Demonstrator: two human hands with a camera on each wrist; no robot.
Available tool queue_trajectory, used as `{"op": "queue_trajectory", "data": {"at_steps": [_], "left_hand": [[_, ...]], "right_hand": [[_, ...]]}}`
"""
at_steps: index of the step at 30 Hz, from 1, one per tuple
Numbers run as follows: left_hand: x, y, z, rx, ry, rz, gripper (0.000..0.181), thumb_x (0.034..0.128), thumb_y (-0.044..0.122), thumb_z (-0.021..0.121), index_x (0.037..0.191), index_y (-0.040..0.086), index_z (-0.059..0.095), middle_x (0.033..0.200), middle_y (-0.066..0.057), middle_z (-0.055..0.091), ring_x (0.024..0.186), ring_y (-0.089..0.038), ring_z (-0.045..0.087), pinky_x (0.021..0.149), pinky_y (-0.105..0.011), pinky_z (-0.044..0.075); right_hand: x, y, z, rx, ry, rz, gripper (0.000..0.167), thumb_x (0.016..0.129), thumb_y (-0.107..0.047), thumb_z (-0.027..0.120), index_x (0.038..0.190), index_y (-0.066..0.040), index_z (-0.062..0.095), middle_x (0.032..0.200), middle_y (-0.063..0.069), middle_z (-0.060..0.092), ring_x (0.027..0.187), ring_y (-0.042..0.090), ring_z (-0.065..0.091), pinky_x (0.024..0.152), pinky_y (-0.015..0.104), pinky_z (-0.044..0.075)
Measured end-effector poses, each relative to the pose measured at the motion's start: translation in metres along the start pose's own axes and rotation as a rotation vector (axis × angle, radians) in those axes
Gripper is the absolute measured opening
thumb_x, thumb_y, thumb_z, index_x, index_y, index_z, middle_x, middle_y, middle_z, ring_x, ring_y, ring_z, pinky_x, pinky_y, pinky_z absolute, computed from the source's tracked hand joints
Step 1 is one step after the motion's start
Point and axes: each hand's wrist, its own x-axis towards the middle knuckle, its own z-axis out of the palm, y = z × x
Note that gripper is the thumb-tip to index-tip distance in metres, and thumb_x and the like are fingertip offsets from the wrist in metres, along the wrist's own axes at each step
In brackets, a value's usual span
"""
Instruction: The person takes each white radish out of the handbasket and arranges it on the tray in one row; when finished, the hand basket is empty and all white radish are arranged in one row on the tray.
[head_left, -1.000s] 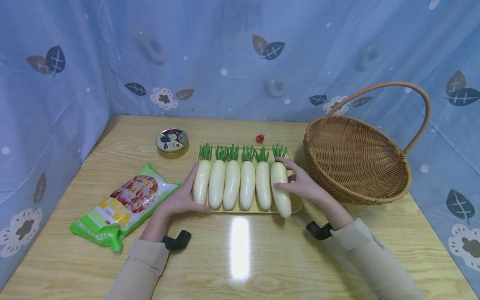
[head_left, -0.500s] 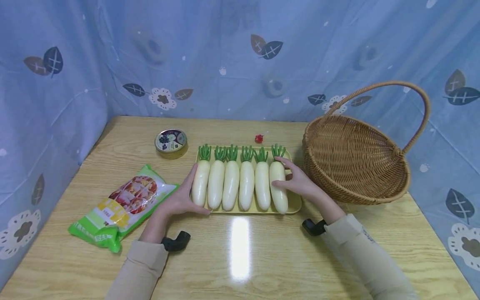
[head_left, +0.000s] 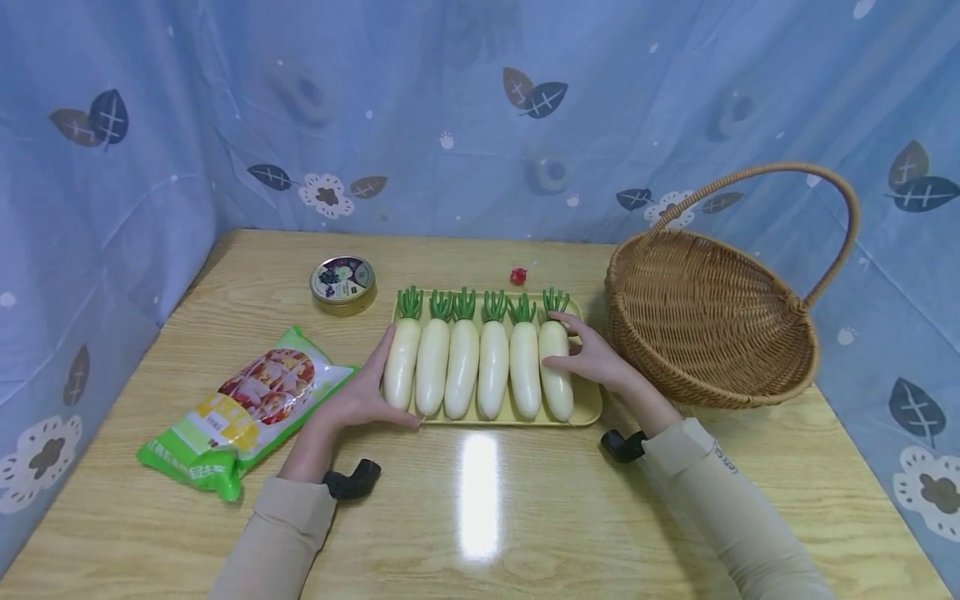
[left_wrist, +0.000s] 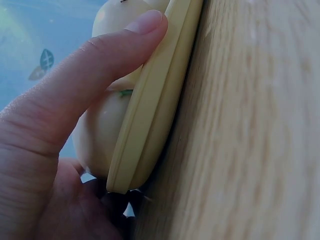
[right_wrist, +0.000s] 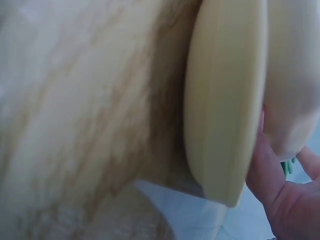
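Observation:
Several white radishes [head_left: 463, 371] with green tops lie side by side in a pale yellow tray [head_left: 590, 408], tops toward the back. My right hand [head_left: 596, 357] grips the rightmost white radish [head_left: 557, 392] near its upper half, thumb on the near side and fingers by the leaves. At the tray's left end, my left hand [head_left: 362, 398] holds the tray, thumb along the front rim. In the left wrist view the thumb [left_wrist: 112, 55] lies against the tray wall [left_wrist: 145, 115]; the other fingers are mostly hidden. The right wrist view shows fingers [right_wrist: 267, 167] between tray and radish.
A wicker basket [head_left: 712, 325] with a tall handle stands on the right, close to my right hand. On the left are a green-and-white food bag [head_left: 255, 408] and a round tin [head_left: 343, 285]. A small red object [head_left: 518, 276] lies behind the tray.
The rightmost radish has shifted slightly back and left, its lower end now within the tray's front rim. My right hand moved with it; the left hand has stayed put.

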Motion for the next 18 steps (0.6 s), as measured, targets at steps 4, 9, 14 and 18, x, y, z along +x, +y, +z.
{"op": "queue_trajectory", "data": {"at_steps": [4,9,14,18], "left_hand": [[-0.004,0.017,-0.001,-0.022,-0.013,-0.001,0.138,0.052,0.009,0.088,0.144,0.007,-0.014,0.151,-0.017,-0.008,0.137,-0.033,0.001,0.109,-0.052,0.005],[-0.008,0.029,-0.001,-0.022,-0.018,-0.019,0.135,0.0541,0.006,0.086,0.144,0.006,-0.014,0.15,-0.02,-0.007,0.136,-0.034,0.002,0.109,-0.051,0.006],[-0.008,0.03,-0.001,-0.021,-0.016,-0.038,0.135,0.0543,0.006,0.087,0.145,0.008,-0.013,0.15,-0.018,-0.007,0.137,-0.031,0.001,0.109,-0.048,0.006],[-0.007,0.028,-0.001,-0.02,-0.016,-0.047,0.134,0.0542,0.005,0.086,0.145,0.008,-0.013,0.15,-0.019,-0.007,0.137,-0.031,0.001,0.109,-0.048,0.005]], "right_hand": [[0.002,0.003,0.0,0.007,0.006,-0.005,0.078,0.082,-0.013,0.068,0.145,-0.012,0.022,0.133,0.029,0.029,0.108,0.044,0.051,0.08,0.044,0.049],[0.003,0.004,-0.001,-0.007,0.013,0.0,0.078,0.082,-0.015,0.068,0.145,-0.01,0.023,0.13,0.03,0.032,0.111,0.044,0.049,0.079,0.041,0.049],[0.004,0.006,-0.002,-0.003,-0.013,-0.003,0.079,0.082,-0.016,0.068,0.145,-0.01,0.022,0.133,0.029,0.032,0.112,0.043,0.048,0.078,0.038,0.049],[0.003,0.007,-0.004,-0.013,-0.044,-0.007,0.079,0.083,-0.019,0.067,0.146,-0.011,0.02,0.138,0.029,0.026,0.114,0.044,0.045,0.081,0.039,0.048]]}}
